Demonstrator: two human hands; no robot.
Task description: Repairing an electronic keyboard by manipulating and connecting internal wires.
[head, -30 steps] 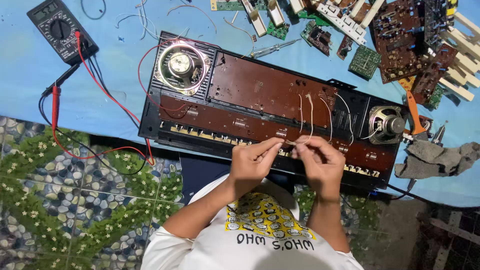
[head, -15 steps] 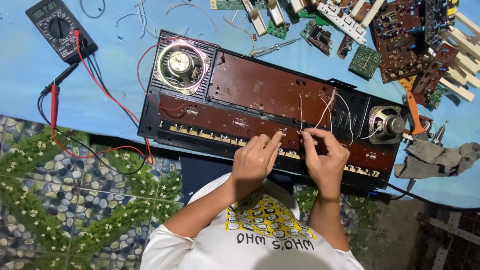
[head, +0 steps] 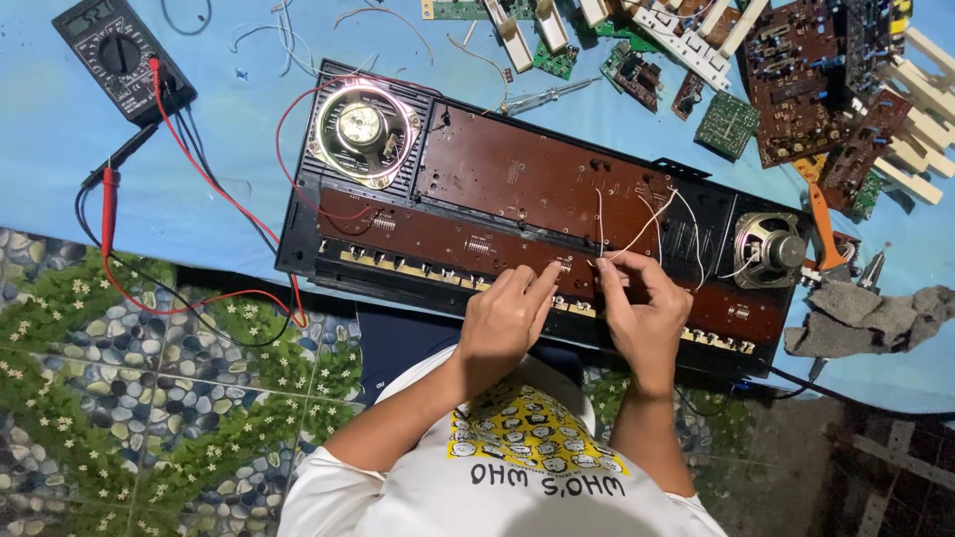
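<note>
Head view: left hand presses flat fingers on the brown board; right hand pinches white wires there.

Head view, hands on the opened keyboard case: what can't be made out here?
- Head view: whether the right hand actually pinches the white wires; its own fingers cover the spot.
- Head view: what the left hand fingertips press on the brown circuit board; too small.
- Head view: the multimeter display; too small, and cut by the top edge.
</note>
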